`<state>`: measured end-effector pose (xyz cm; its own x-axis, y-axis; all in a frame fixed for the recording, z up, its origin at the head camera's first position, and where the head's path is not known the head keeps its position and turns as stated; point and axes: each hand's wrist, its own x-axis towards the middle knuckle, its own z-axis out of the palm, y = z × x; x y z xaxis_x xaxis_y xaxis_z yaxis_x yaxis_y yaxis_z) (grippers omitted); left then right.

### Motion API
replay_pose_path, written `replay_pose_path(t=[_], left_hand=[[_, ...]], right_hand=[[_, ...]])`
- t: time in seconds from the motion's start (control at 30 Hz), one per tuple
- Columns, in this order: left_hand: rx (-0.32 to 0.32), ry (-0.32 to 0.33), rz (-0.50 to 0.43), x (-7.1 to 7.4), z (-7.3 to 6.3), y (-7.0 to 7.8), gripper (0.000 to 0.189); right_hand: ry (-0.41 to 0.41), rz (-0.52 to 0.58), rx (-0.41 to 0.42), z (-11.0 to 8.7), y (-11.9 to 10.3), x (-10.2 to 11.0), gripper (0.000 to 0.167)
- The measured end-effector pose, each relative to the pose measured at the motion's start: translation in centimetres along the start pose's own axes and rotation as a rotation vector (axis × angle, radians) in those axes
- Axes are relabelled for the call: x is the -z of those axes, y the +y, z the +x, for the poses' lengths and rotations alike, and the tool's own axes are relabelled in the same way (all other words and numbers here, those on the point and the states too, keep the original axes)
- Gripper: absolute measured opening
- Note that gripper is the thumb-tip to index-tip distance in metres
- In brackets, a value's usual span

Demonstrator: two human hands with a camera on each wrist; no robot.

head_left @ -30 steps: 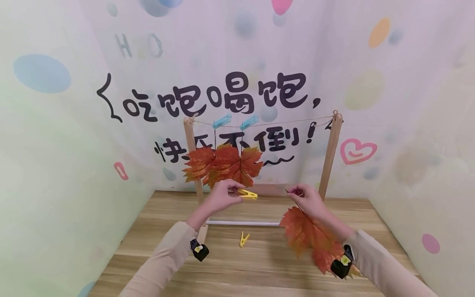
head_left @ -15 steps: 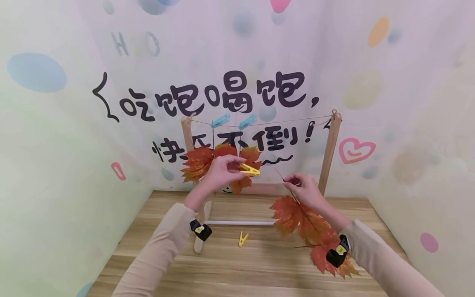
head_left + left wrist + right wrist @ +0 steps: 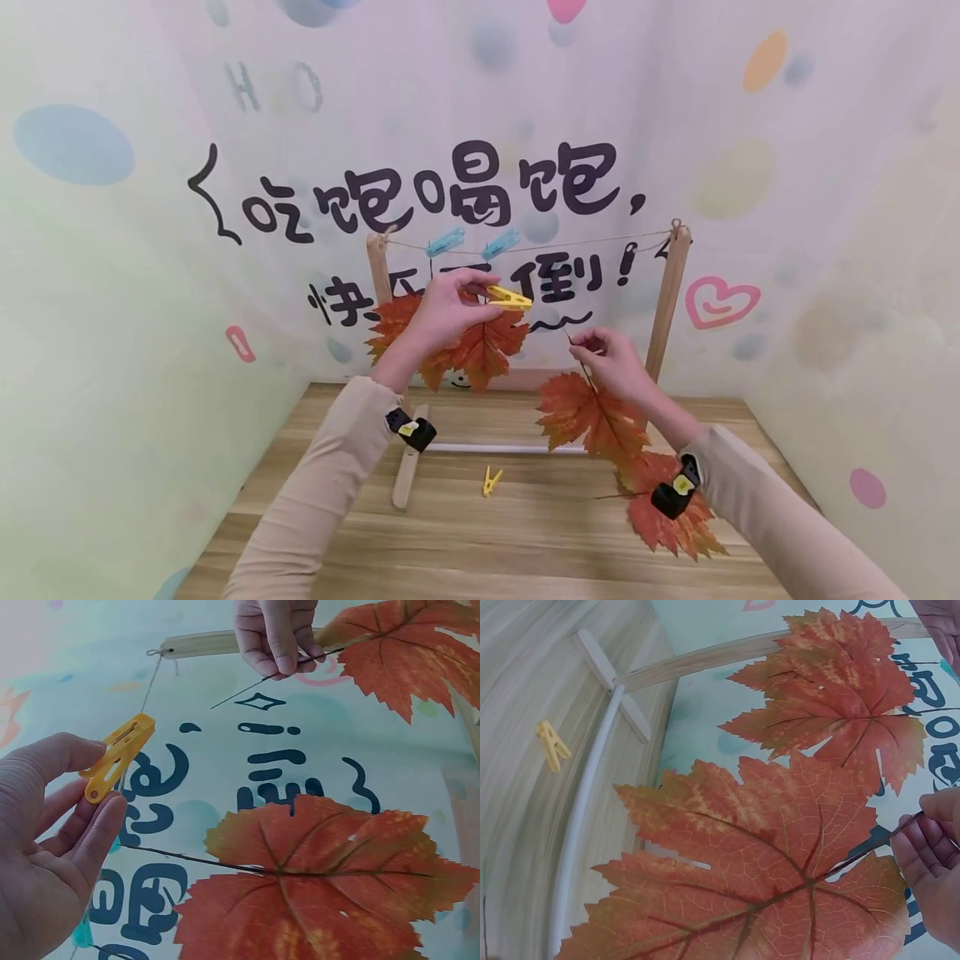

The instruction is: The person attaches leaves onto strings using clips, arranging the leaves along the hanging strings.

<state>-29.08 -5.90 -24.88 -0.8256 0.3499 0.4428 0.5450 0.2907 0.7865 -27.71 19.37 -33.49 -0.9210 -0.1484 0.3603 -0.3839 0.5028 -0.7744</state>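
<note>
My left hand pinches a yellow clothespin by its handle ends, in front of the hanging leaves and below the string. In the left wrist view that clothespin points up and right. With thumb and fingertips my right hand holds the dark stem of an orange-red maple leaf; the leaf hangs below the hand and fills much of the right wrist view. Two blue clothespins clip the stems of two maple leaves to the string; my left hand hides part of those leaves.
Wooden posts hold the string at both ends, joined low down by a white rod. A second yellow clothespin lies on the wooden table. Another maple leaf lies near my right forearm, partly covered by it.
My left hand has risen with the yellow clothespin, from below the hanging leaves to in front of them. My right hand has risen slightly, lifting its leaf up and a little left.
</note>
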Motion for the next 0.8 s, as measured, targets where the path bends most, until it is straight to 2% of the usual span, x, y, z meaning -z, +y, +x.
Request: replay_pose_path(t=[0.23, 0.37, 0.5, 0.8], left_hand=[[-0.049, 0.067, -0.015, 0.4, 1.3, 1.3, 0.033], [-0.051, 0.113, -0.052, 0.6, 1.9, 1.9, 0.034], [-0.054, 0.15, -0.067, 0.9, 2.6, 2.4, 0.036], [-0.057, 0.207, -0.042, 1.2, 4.4, 3.3, 0.035]], right_hand=[[0.045, 0.028, 0.017, 1.0, -1.2, 0.1, 0.018], [0.08, 0.04, 0.061, 1.6, -1.6, 0.2, 0.017], [0.101, 0.032, 0.068, 2.1, -2.2, 0.3, 0.017], [0.144, 0.038, 0.081, 3.4, -3.6, 0.3, 0.016]])
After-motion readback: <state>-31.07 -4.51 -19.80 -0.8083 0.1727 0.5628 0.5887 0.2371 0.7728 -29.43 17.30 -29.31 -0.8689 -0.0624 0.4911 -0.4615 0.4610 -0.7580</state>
